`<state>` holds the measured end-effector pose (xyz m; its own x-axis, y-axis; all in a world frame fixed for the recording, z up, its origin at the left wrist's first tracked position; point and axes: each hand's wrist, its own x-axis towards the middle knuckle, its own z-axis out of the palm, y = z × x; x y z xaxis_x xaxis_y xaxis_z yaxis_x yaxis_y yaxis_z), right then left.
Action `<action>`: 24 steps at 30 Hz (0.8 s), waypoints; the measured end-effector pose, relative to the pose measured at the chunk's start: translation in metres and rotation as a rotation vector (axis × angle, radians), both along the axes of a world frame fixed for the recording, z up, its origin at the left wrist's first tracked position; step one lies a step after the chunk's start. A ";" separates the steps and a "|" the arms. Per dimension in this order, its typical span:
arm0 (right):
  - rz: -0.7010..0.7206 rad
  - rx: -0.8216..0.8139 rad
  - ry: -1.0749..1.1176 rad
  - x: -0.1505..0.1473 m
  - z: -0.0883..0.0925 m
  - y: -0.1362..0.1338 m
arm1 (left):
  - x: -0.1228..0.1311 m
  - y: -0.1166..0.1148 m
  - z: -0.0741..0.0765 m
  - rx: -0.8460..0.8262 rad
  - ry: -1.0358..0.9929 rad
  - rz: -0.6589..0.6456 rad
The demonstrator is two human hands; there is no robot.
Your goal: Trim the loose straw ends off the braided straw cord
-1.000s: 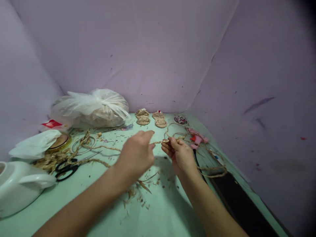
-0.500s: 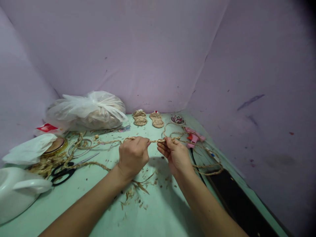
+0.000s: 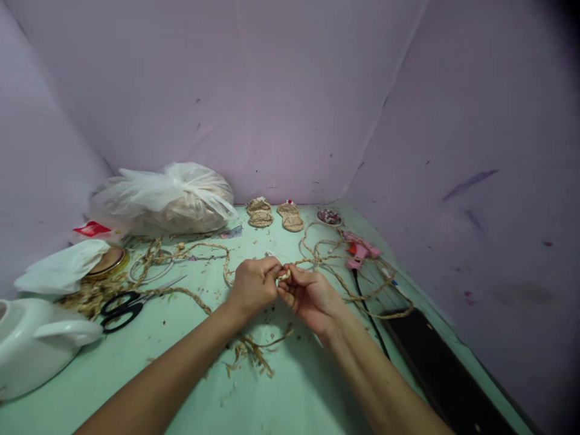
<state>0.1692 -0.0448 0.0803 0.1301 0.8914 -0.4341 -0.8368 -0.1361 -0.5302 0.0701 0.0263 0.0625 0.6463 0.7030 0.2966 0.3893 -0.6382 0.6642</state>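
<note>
Just above the table's middle, my left hand (image 3: 254,283) and my right hand (image 3: 312,299) meet, fingertips almost touching. Both are closed on a braided straw cord (image 3: 284,275), which bends into a small curl between them. The cord's length runs from the fingers to the right in loose loops and also lies in a wavy line on the left. How the curl is folded is partly hidden by my fingers. Beneath my hands lie frayed straw fibres (image 3: 258,353) on the green tabletop (image 3: 217,393).
Black scissors (image 3: 121,311), a white jug (image 3: 38,344) and a roll of tape (image 3: 111,264) stand left. A tied plastic bag (image 3: 176,199) and two small woven slipper shapes (image 3: 290,216) sit at the back. A pink glue gun (image 3: 360,249), a bead dish (image 3: 329,217) and a black slab (image 3: 448,368) are right.
My hands have come closer together. The stretch of cord that ran straight between them is now bent into a curl. The view has shifted slightly.
</note>
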 end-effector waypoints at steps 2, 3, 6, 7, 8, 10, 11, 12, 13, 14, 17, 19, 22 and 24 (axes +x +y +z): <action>0.011 0.008 -0.015 0.003 -0.004 0.002 | -0.002 0.000 0.002 0.071 0.070 0.062; 0.001 0.001 -0.021 0.006 -0.005 0.003 | -0.002 0.002 0.004 0.079 0.084 0.081; -0.073 -0.065 -0.020 0.014 -0.006 0.007 | -0.004 0.007 0.008 0.007 0.073 0.042; -0.086 -0.091 -0.012 0.016 -0.006 0.008 | -0.004 0.009 0.008 -0.023 0.064 0.002; -0.090 -0.114 -0.002 0.018 -0.005 0.008 | -0.004 0.010 0.007 -0.046 0.055 -0.042; -0.075 -0.157 0.013 0.018 -0.002 0.009 | -0.004 0.013 0.005 -0.074 0.038 -0.117; -0.068 -0.172 0.021 0.017 -0.001 0.009 | -0.004 0.013 0.003 -0.086 0.027 -0.139; -0.072 -0.175 0.028 0.015 0.000 0.009 | -0.003 0.015 0.001 -0.098 0.015 -0.136; -0.093 -0.158 0.032 0.013 0.000 0.009 | -0.003 0.016 0.000 -0.106 0.004 -0.111; -0.123 -0.119 0.027 0.011 0.000 0.009 | -0.002 0.017 -0.002 -0.110 -0.006 -0.068; -0.188 0.053 -0.074 0.000 -0.004 0.008 | -0.001 0.021 -0.002 -0.101 -0.038 0.071; -0.183 0.113 -0.218 -0.007 -0.008 0.008 | 0.000 0.020 0.001 -0.098 -0.039 0.098; -0.202 0.089 -0.425 -0.011 -0.013 0.009 | 0.000 0.017 0.004 -0.124 0.004 0.102; -0.265 0.031 -0.499 -0.008 -0.015 0.010 | -0.001 0.015 0.006 -0.152 0.042 0.062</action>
<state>0.1615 -0.0351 0.0656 0.5336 0.8119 -0.2368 -0.4872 0.0663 -0.8708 0.0692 0.0418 0.0686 0.6101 0.7766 0.1573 0.4544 -0.5055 0.7335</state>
